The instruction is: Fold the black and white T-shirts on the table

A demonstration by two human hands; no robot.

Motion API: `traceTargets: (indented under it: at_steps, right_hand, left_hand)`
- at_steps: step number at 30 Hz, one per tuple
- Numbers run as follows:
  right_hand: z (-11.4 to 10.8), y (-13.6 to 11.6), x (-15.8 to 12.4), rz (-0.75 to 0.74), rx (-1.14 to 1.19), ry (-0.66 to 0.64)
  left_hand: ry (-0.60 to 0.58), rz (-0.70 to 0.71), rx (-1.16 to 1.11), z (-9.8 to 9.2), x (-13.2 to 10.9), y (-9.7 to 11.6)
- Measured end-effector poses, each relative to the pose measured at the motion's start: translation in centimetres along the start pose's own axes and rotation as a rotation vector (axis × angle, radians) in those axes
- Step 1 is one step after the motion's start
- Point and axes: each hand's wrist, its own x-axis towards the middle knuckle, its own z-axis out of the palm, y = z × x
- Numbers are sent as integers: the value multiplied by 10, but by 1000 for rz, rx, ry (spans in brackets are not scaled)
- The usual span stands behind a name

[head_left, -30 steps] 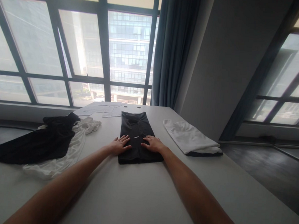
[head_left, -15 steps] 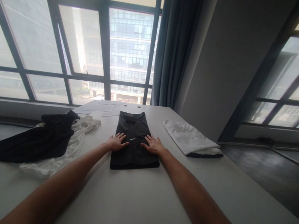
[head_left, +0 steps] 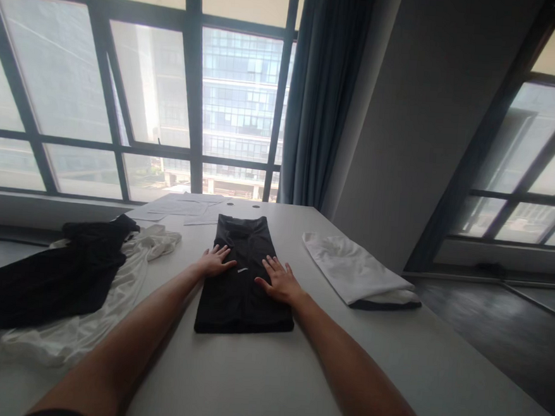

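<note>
A black garment, folded into a long rectangle with a small pale mark on it, lies flat on the white table. It looks like a shirt, though its exact kind is unclear. My left hand rests on its left edge, fingers spread. On the right side, my right hand lies flat with its fingers apart and thumb pointing inward. Neither hand grips the cloth.
Loose black cloth and crumpled white cloth lie at the left. A folded white garment with a dark lower layer is at the right. Paper sheets lie at the far end, near the windows and curtain.
The garment and table appear slightly lower and closer as the view shifts. My right hand sits a little further in on the black garment; both hands stay flat on it.
</note>
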Motion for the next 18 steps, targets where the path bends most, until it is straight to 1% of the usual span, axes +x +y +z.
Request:
traceTargets:
  at_steps: [2,3,5,7,9,12,14,16,18]
  right_hand:
    - [3,2,3,24,22,-31]
    - [4,4,4,39,31,-25]
    - [5,8,5,53,44,79]
    - [2,15,5,41,70,203]
    - [-4,27,4,13,110,249]
    - [-12,47,4,-33,146,197]
    - [-13,56,5,-51,154,189]
    - [-9,56,7,-56,172,232]
    - [-2,50,7,-59,176,228]
  left_hand:
    - [14,-4,-15,-1,0,-1]
    - [31,-11,-20,-3,-1,0]
    - [99,-18,-15,-6,-7,1]
    - [211,-4,-13,-10,-17,-1]
    - [279,45,-45,-15,-30,-6]
    - [245,202,-124,-21,-57,-13]
    - [246,294,-169,-20,-78,-12]
    - [272,338,-218,-14,-99,-4]
    - [246,393,-246,-5,-118,7]
